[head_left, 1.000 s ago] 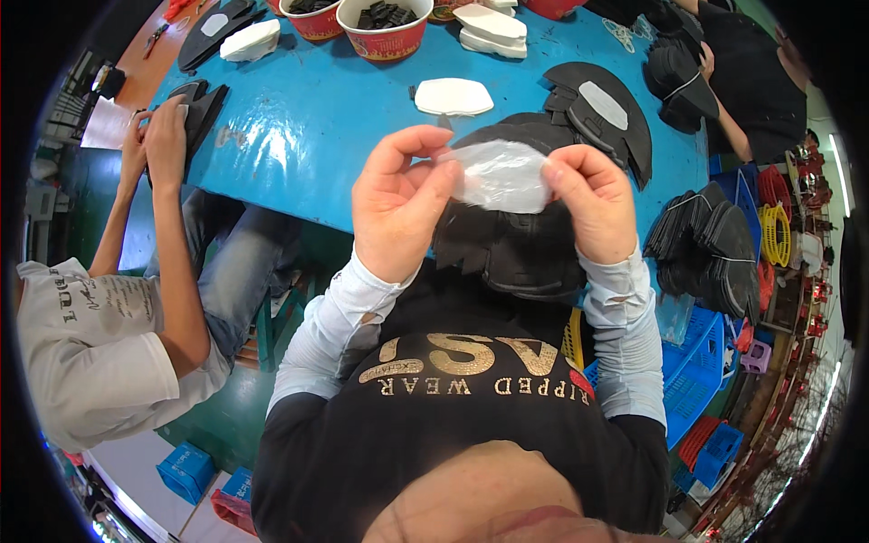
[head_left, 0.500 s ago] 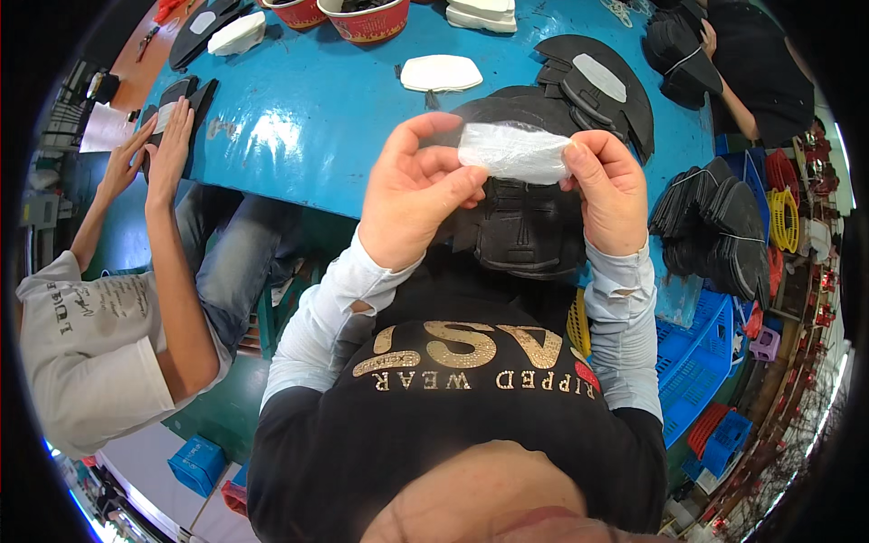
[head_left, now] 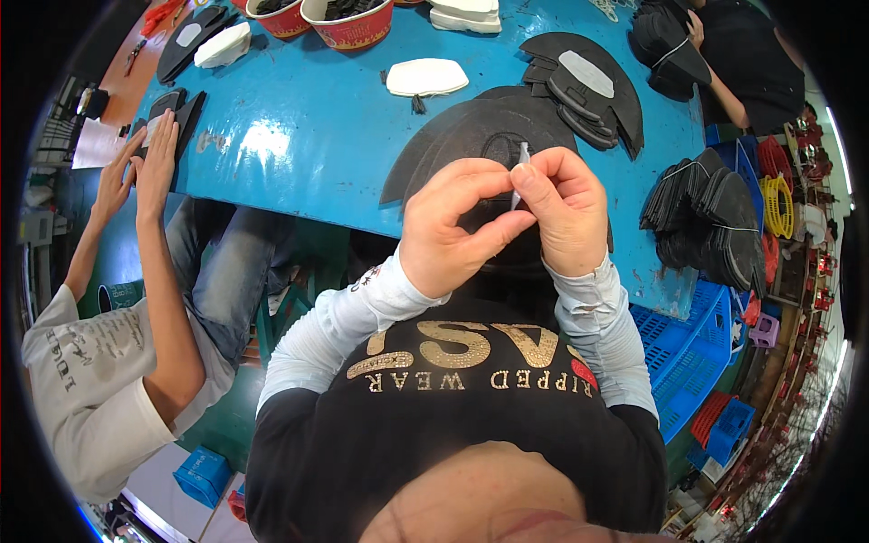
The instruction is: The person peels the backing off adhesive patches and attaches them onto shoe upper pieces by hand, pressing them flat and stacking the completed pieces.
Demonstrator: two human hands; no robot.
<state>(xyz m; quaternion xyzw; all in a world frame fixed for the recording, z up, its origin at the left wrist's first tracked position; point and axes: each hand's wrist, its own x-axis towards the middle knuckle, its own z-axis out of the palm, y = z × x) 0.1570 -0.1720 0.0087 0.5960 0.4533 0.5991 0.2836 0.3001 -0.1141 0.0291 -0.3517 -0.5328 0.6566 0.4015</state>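
A small thin white patch (head_left: 522,163) is held up in front of me, seen nearly edge-on as a narrow strip. My right hand (head_left: 572,217) pinches it between thumb and forefinger. My left hand (head_left: 457,222) has its thumb and forefinger closed at the strip's left side, touching it. Below and beyond my hands, black flat rounded pieces (head_left: 444,136) lie stacked on the blue table (head_left: 299,163). More black pieces with a grey oval patch (head_left: 587,74) lie just to their right.
A white pad stack (head_left: 425,77) lies farther back, near red tubs (head_left: 348,25) of black bits. Tied black bundles (head_left: 706,226) stand at right above blue baskets (head_left: 679,362). At left, a co-worker's hands (head_left: 149,163) press on black pieces; another person (head_left: 742,63) is at far right.
The patch, broad side showing and stretched between both hands before, is now turned edge-on. My hands have come together and lower. The view has shifted slightly.
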